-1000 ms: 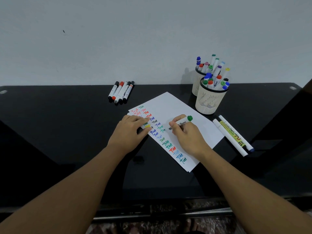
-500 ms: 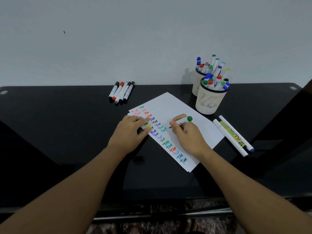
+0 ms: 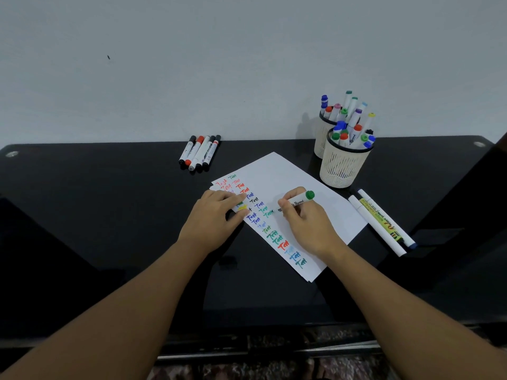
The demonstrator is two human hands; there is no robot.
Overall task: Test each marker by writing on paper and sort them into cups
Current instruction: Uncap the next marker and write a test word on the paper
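A white sheet of paper lies on the black table, with a column of coloured "Test" words down its left side. My left hand presses flat on the sheet's left edge. My right hand grips a white marker with a green end, its tip down on the paper beside the written words. Two cream mesh cups stand behind the sheet: the near cup and the far cup, both full of markers.
Several markers with black and red caps lie in a row at the back left of the table. Two long white markers lie right of the paper. A wall rises behind the table.
The marker tip has shifted slightly on the paper as my right hand writes. My left hand has stayed on the sheet.
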